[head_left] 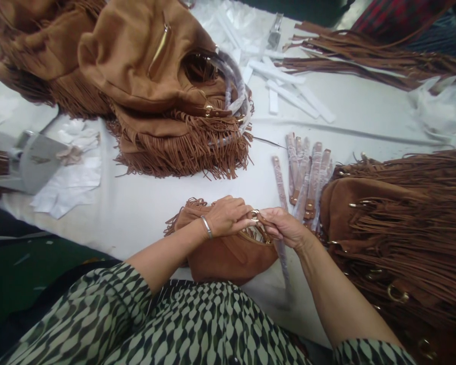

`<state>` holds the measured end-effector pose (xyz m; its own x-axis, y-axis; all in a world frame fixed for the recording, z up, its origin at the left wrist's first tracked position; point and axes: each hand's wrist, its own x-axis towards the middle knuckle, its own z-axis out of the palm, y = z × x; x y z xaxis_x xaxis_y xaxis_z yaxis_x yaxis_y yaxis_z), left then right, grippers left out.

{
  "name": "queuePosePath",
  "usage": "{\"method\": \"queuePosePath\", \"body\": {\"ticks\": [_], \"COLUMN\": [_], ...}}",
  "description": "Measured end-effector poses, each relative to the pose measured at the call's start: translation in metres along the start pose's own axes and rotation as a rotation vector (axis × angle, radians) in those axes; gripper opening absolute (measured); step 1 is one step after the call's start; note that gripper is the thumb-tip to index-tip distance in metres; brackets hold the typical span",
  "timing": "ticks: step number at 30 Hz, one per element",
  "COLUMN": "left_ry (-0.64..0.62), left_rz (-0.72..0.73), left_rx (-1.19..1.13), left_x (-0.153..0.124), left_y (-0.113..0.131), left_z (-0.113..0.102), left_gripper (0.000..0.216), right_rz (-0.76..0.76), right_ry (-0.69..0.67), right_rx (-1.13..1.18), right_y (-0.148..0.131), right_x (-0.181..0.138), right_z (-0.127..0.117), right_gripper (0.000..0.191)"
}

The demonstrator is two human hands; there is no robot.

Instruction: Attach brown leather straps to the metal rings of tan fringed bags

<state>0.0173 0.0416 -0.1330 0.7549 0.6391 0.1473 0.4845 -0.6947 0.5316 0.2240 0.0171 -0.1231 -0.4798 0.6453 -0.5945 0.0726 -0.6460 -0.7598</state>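
Note:
A brown suede fringed handbag (220,261) lies on the table against my body, its opening towards the right. My left hand (230,217) is closed at a gold metal ring (255,214) on the bag's upper edge. Pinched in my right hand (285,227) is the end of a plastic-wrapped bag strap (283,261), which hangs down past the bag's right side. The strap end meets the ring between my fingers; whether it passes through the ring I cannot tell. My fingertips partly hide both.
Several wrapped straps (307,175) lie beyond my right hand. Fringed bags (380,213) are piled at the right, with finished-looking bags (167,116) at the far left. White strips (285,76), brown thongs (349,56) and a metal tool (38,162) lie around the table (137,213).

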Motion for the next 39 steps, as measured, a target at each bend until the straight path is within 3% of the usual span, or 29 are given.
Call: {"method": "queuePosePath", "body": {"ticks": [3, 6, 9, 13, 15, 16, 20, 25, 29, 32, 35, 39], "left_ry": [0.002, -0.072, -0.131, 0.037, 0.101, 0.069, -0.183, -0.228, -0.206, -0.173, -0.124, 0.007], "left_rz": [-0.023, -0.014, -0.153, -0.452, -0.463, -0.432, -0.279, -0.275, -0.338, -0.393, -0.453, -0.502], "left_rx": [-0.010, -0.002, 0.118, 0.329, 0.282, 0.192, -0.187, -0.362, -0.454, -0.493, -0.535, -0.595], "left_x": [0.004, 0.012, 0.028, 0.043, 0.039, 0.035, 0.011, -0.001, -0.007, -0.013, -0.015, -0.009], "left_y": [-0.004, -0.009, -0.014, -0.012, -0.004, 0.001, 0.034, 0.066, 0.069, 0.066, 0.068, 0.088], "left_z": [0.003, 0.006, 0.007, 0.014, 0.023, 0.030, 0.067, 0.097, 0.090, 0.077, 0.064, 0.046], "left_gripper": [0.041, 0.039, 0.037, 0.044, 0.050, 0.046, 0.024, 0.015, 0.012, 0.013, 0.022, 0.036], "right_rz": [-0.014, -0.017, -0.057, -0.086, -0.041, -0.009, 0.104, 0.171, 0.182, 0.094, 0.008, -0.112], "right_ry": [0.101, 0.203, 0.395, 0.738, 0.822, 0.840, 0.848, 0.908, 0.907, 0.819, 0.642, 0.460], "right_rx": [-0.088, -0.200, -0.348, -0.580, -0.673, -0.710, -0.793, -0.790, -0.651, -0.451, -0.183, 0.185], "right_y": [-0.002, -0.001, 0.001, 0.020, 0.043, 0.057, 0.111, 0.134, 0.118, 0.097, 0.076, 0.050], "right_x": [-0.005, -0.001, 0.009, 0.001, -0.018, -0.029, -0.065, -0.069, -0.059, -0.056, -0.058, -0.057], "right_z": [0.004, 0.001, -0.016, -0.048, -0.055, -0.056, -0.044, -0.044, -0.057, -0.055, -0.041, -0.015], "right_gripper": [0.042, 0.045, 0.044, 0.034, 0.028, 0.025, 0.020, 0.041, 0.048, 0.037, 0.013, 0.029]}}
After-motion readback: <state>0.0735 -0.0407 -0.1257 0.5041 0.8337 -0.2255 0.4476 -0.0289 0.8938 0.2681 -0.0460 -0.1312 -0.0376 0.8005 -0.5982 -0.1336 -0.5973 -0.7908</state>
